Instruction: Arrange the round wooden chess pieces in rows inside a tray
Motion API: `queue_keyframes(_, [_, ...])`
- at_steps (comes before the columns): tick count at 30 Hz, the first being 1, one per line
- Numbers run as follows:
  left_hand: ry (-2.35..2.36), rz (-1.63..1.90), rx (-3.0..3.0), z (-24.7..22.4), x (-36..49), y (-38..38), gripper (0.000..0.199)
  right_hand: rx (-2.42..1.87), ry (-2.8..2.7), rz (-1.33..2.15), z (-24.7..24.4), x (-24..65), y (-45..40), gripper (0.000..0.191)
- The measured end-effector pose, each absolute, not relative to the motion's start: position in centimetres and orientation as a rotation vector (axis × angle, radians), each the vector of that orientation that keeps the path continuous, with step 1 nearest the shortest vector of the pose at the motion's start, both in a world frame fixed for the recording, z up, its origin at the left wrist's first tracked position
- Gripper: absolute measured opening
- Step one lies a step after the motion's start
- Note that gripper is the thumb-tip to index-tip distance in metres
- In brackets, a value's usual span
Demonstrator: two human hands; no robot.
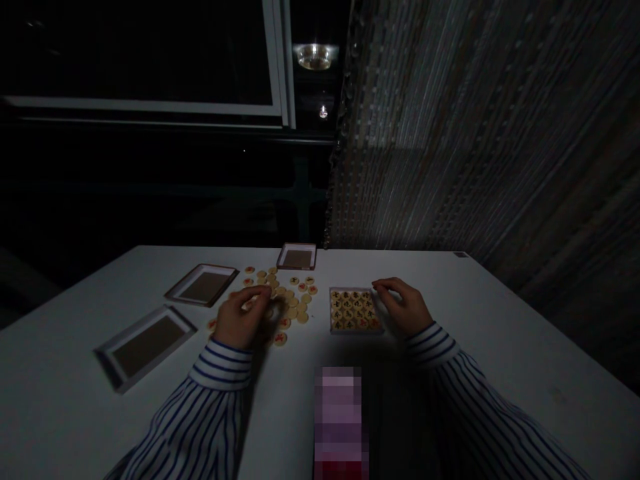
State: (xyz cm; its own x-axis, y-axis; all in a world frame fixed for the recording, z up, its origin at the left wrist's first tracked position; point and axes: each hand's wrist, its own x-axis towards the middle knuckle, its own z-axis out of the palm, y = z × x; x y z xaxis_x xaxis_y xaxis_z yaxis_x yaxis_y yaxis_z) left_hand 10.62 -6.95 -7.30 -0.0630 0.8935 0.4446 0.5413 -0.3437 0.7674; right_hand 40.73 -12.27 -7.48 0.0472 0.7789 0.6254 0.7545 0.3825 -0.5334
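Observation:
My left hand (241, 315) hovers over a loose spread of round xiangqi pieces (303, 307), thumb and forefinger pinched together. Whatever may be in that pinch is too dark to make out, and the hand hides some of the pieces. Many discs lie blank side up; others show red or black characters. Right of the spread sits a shallow square box (356, 331) with rows of xiangqi pieces (354, 303), mostly black characters, a few red at the near right. Beside its right edge is my right hand (406, 308), fingertips pinched near the far corner; their contents are unclear.
Three shallow trays or lids stand on the white table (500, 373): one grey-edged (183, 320) at left, one brown-edged (173, 292) behind it, and a smaller one (297, 268) at the back. A bead curtain (425, 133) hangs behind. A pixelated patch (341, 413) covers the near middle.

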Motion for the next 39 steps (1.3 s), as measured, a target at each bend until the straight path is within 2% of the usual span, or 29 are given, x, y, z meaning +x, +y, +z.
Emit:
queue_keyframes(9, [1.389, 1.385, 2.021, -8.9, 9.4, -7.0, 0.024, -1.329, -1.769, 0.029, -4.7, 38.1, -12.4, 0.017])
queue_keyframes(18, [1.225, 1.009, 2.511, -10.0, 8.0, -6.8, 0.022, -1.282, -2.004, -0.009, -2.2, 32.9, -12.3, 0.016])
queue_keyframes(28, [1.282, 0.742, 2.713, -10.7, 8.3, -7.8, 0.030, -1.249, -2.292, -0.022, -6.0, 28.8, -11.1, 0.016])
queue_keyframes(39, [1.289, 0.697, 2.727, -11.7, 8.4, -7.6, 0.029, -1.248, -2.346, 0.020, -8.2, 28.8, -10.3, 0.017])
